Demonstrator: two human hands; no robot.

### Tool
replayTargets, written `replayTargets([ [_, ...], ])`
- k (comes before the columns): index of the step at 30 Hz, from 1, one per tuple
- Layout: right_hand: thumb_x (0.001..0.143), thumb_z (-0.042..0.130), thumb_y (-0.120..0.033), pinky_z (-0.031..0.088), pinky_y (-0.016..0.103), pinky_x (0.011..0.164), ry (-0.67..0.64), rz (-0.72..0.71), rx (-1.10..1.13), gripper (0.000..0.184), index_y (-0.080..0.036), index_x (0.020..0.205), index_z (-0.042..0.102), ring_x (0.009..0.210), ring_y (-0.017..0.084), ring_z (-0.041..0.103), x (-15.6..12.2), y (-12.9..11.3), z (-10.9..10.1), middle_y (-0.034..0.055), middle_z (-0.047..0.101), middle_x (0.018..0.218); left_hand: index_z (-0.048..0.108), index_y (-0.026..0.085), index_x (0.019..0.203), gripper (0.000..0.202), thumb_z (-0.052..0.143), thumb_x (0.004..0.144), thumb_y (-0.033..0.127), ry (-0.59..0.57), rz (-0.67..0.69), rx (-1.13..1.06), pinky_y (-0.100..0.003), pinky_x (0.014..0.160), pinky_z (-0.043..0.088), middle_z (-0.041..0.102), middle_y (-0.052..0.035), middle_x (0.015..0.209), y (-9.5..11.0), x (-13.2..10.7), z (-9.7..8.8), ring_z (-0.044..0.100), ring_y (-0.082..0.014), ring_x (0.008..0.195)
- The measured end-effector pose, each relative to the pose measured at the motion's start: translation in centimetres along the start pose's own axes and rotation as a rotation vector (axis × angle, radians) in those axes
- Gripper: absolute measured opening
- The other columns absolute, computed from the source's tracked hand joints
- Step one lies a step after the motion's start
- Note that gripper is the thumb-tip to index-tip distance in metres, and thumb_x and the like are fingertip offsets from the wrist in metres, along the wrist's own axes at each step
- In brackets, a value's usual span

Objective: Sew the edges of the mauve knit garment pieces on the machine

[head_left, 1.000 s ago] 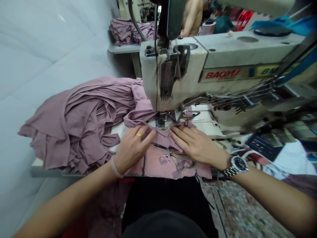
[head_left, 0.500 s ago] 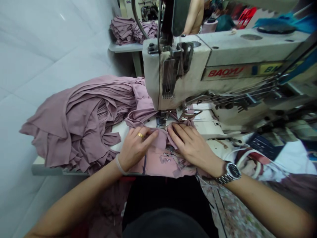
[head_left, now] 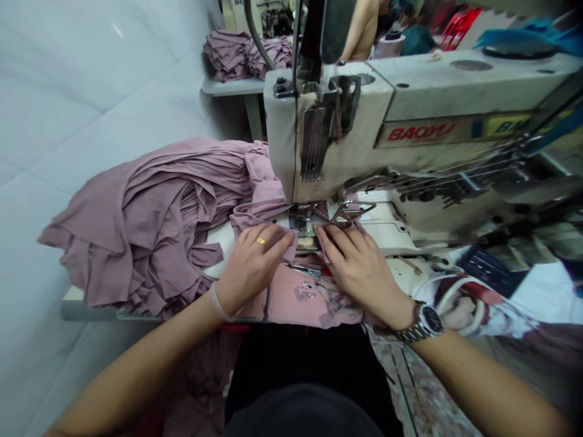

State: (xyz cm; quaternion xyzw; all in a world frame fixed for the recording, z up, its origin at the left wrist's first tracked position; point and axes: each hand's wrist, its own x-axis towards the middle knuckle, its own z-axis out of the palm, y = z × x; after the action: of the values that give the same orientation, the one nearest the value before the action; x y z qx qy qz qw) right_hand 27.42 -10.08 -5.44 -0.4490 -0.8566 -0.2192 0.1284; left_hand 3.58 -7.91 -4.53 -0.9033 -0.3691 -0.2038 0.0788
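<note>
Pressing mauve knit garment panel [head_left: 296, 297] on white sewing-machine surface [head_left: 385, 226]: left hand grip [head_left: 255, 267], right hand grip [head_left: 359, 270] flat, fingers apart, unclamped, flanking fold just below steel presser foot [head_left: 298, 217].

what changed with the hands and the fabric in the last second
The left hand and right hand have slid forward on the mauve fabric, and the fold bunched between them has parted, showing a metal patch of the machine bed near the presser foot. Neither hand let go. The mauve fabric pile and BAOYU sewing machine stayed put.
</note>
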Motion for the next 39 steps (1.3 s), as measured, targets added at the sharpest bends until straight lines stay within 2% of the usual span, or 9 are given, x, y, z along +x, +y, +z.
replayTargets([
  [4, 0.088, 0.051, -0.011, 0.046, 0.044, 0.093, 0.046, 0.013, 0.083, 0.048, -0.001, 0.135, 0.048, 0.116, 0.03, 0.047, 0.0, -1.2, 0.2, 0.0193, 0.055, 0.131, 0.052, 0.012, 0.132, 0.039, 0.045, 0.095, 0.014, -0.017, 0.033, 0.054, -0.041, 0.092, 0.046, 0.058, -0.0139, 0.126, 0.8, 0.0, -0.2, 0.052, -0.0262, 0.115],
  [7, 0.089, 0.049, -0.011, 0.043, 0.043, 0.101, 0.1, 0.017, 0.207, 0.045, 0.001, 0.133, 0.05, 0.123, 0.029, 0.044, 0.2, -2.0, 0.3, 0.0197, 0.054, 0.133, 0.052, 0.013, 0.134, 0.04, 0.047, 0.095, 0.017, -0.025, -0.01, 0.102, -0.041, 0.09, 0.045, 0.058, -0.0129, 0.127, 1.7, 0.2, -0.3, 0.053, -0.0267, 0.112],
  [10, 0.09, 0.049, -0.015, 0.044, 0.043, 0.1, 0.112, 0.043, 0.261, 0.044, 0.0, 0.132, 0.051, 0.121, 0.029, 0.046, 0.5, -2.3, 0.3, 0.0187, 0.055, 0.131, 0.054, 0.012, 0.131, 0.038, 0.047, 0.095, 0.017, -0.022, -0.028, 0.125, -0.04, 0.09, 0.045, 0.058, -0.0135, 0.128, 2.3, 0.4, 0.0, 0.053, -0.0268, 0.112],
  [15, 0.091, 0.047, -0.016, 0.046, 0.043, 0.096, 0.064, 0.014, 0.193, 0.042, -0.002, 0.13, 0.054, 0.118, 0.029, 0.048, 1.0, -2.3, -0.3, 0.0174, 0.057, 0.129, 0.054, 0.008, 0.13, 0.038, 0.045, 0.094, 0.015, -0.032, -0.013, 0.158, -0.039, 0.09, 0.044, 0.056, -0.014, 0.133, 2.6, 0.5, 0.3, 0.053, -0.0257, 0.114],
  [20, 0.092, 0.048, -0.016, 0.046, 0.042, 0.094, 0.035, 0.01, 0.143, 0.039, -0.003, 0.128, 0.056, 0.116, 0.028, 0.049, 1.6, -2.4, -0.7, 0.0168, 0.058, 0.128, 0.051, 0.009, 0.134, 0.041, 0.045, 0.094, 0.015, -0.036, -0.025, 0.139, -0.039, 0.092, 0.042, 0.055, -0.0124, 0.134, 2.5, 0.5, 0.3, 0.052, -0.0252, 0.115],
  [26, 0.09, 0.048, -0.011, 0.046, 0.041, 0.095, 0.091, -0.008, 0.187, 0.037, -0.002, 0.124, 0.059, 0.115, 0.027, 0.05, 1.6, -2.0, -0.5, 0.0154, 0.061, 0.125, 0.052, 0.011, 0.134, 0.041, 0.045, 0.094, 0.014, -0.045, -0.018, 0.108, -0.039, 0.094, 0.042, 0.055, -0.0129, 0.134, 2.0, 0.6, 0.2, 0.052, -0.0247, 0.116],
  [33, 0.093, 0.046, -0.025, 0.043, 0.044, 0.097, 0.031, 0.054, 0.239, 0.043, -0.004, 0.129, 0.055, 0.118, 0.029, 0.048, 2.3, -1.8, -0.3, 0.0147, 0.057, 0.132, 0.05, 0.01, 0.134, 0.04, 0.045, 0.095, 0.018, -0.078, -0.031, 0.108, -0.04, 0.095, 0.043, 0.055, -0.0128, 0.134, 1.6, 1.4, 0.2, 0.05, -0.0252, 0.119],
  [36, 0.094, 0.044, -0.025, 0.042, 0.045, 0.097, 0.003, 0.082, 0.243, 0.044, -0.005, 0.131, 0.054, 0.12, 0.029, 0.048, 2.6, -1.9, -0.2, 0.0144, 0.055, 0.135, 0.052, 0.01, 0.131, 0.037, 0.045, 0.096, 0.02, -0.077, -0.032, 0.112, -0.041, 0.094, 0.043, 0.055, -0.0133, 0.134, 1.5, 1.6, 0.1, 0.051, -0.0256, 0.118],
  [39, 0.093, 0.045, -0.023, 0.042, 0.045, 0.097, 0.033, 0.081, 0.259, 0.042, -0.005, 0.13, 0.054, 0.12, 0.029, 0.047, 2.6, -1.9, 0.0, 0.0151, 0.056, 0.133, 0.055, 0.012, 0.129, 0.035, 0.047, 0.095, 0.018, -0.079, 0.003, 0.099, -0.041, 0.095, 0.044, 0.056, -0.0128, 0.133, 1.0, 1.5, -0.1, 0.051, -0.026, 0.119],
])
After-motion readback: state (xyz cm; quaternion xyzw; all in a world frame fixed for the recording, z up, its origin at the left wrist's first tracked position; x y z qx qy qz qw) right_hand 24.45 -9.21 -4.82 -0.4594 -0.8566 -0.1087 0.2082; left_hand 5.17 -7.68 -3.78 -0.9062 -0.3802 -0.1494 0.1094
